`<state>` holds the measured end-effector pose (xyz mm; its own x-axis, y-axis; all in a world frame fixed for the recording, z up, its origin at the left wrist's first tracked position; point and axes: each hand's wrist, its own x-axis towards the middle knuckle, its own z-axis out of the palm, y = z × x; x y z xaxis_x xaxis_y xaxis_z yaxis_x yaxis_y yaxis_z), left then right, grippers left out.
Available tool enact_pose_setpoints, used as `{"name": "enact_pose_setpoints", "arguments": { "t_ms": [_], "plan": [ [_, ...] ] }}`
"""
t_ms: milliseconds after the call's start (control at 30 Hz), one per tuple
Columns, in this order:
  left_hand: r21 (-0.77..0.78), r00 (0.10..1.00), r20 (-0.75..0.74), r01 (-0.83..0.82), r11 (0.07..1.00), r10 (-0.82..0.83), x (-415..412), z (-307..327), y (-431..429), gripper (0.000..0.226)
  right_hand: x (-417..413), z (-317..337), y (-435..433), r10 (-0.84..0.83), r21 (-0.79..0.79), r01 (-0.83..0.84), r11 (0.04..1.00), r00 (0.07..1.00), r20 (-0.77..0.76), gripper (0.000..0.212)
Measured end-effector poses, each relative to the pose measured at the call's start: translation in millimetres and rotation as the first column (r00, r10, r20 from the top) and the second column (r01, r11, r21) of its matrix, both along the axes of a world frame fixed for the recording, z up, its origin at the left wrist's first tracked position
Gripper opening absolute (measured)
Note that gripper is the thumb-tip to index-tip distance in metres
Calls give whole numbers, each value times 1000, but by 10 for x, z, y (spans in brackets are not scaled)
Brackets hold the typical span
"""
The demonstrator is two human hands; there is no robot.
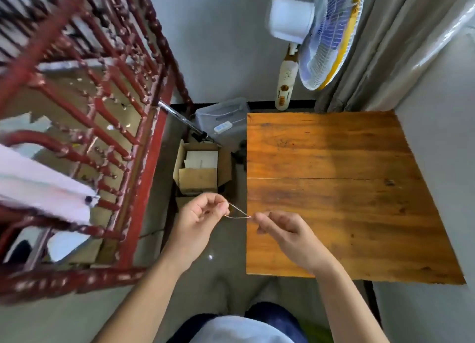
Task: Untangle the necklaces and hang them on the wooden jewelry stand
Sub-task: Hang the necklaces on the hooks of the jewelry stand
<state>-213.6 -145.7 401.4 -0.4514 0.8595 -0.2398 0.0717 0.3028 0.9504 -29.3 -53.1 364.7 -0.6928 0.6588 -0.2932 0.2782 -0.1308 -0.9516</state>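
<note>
Left hand (201,215): fingers curled, thumb and forefinger pinching one end of a thin necklace chain (237,213).
Right hand (281,230): fingers curled, tips pinching the other end.
Chain: held in the air between both hands, at the left edge of the wooden table (334,188); possibly looped, too fine to tell.
Beyond: cardboard box (198,174), plastic tub (223,119), fan (329,34).
Left: red railing (144,167).

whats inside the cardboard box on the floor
The box holds a white sheet-like item and a smaller cardboard box. Anything under them is covered.
</note>
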Motion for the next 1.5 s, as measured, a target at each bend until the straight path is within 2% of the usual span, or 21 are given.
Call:
{"name": "enact_pose_setpoints", "arguments": {
  "t_ms": [200, 333, 433, 467, 634, 767, 867, 1000, 1234, 1300, 1401, 1501],
  "plan": [
    [2, 952, -43, -304, 953, 304, -420, 106, -995, 4, -772, 212, -406, 276, -47, -281, 958, 957, -89, 29],
    [21, 849, -29, -526, 850, 527, -651, 100, -1858, 7, -1390, 291, -982, 399, -109, -419, 901, 902, -165, 39],
    [45, 742, -37, -668, 743, 669, -880, 122, -2595, 2, -1872, 311, -1579, 433, -125, -458, 880, 883, -184, 53],
    [69, 701, -27, -710, 701, 713, -961, 132, -2864, 4, -2024, 322, -1807, 434, -124, -458, 880, 883, -177, 52],
    [127, 470, -9, -875, 468, 882, -1401, 113, -4382, 12, -2701, 419, -3064, 528, -52, -536, 843, 842, -116, 24],
    [122, 298, -27, -946, 299, 954, -1759, 53, -5539, 29, -3288, 553, -3975, 574, 22, -575, 818, 813, -102, 29],
    [104, 191, -64, -975, 197, 979, -2010, 25, -6253, 16, -3772, 708, -4553, 588, 45, -586, 809, 807, -51, 27],
    [85, 78, -106, -993, 87, 991, -2410, -92, -7024, 18, -4479, 767, -5329, 659, 45, -658, 752, 752, -21, 20],
    [-24, -106, -101, -994, -109, 989, -3249, -447, -8021, 20, -5973, 96, -6734, 842, -43, -842, 538, 539, -19, 14],
    [-45, -177, -137, -982, -184, 975, -3523, -429, -8324, 20, -6443, -42, -7188, 899, -65, -897, 437, 438, -5, 15],
    [-16, -339, -162, -938, -346, 927, -3810, -253, -8797, 19, -7044, 10, -7902, 968, -87, -964, 250, 249, 19, 7],
    [-2, -486, -140, -871, -491, 863, -3997, -92, -9287, 17, -7564, 180, -8611, 996, -31, -995, 90, 89, 31, 6]
  ]
}}
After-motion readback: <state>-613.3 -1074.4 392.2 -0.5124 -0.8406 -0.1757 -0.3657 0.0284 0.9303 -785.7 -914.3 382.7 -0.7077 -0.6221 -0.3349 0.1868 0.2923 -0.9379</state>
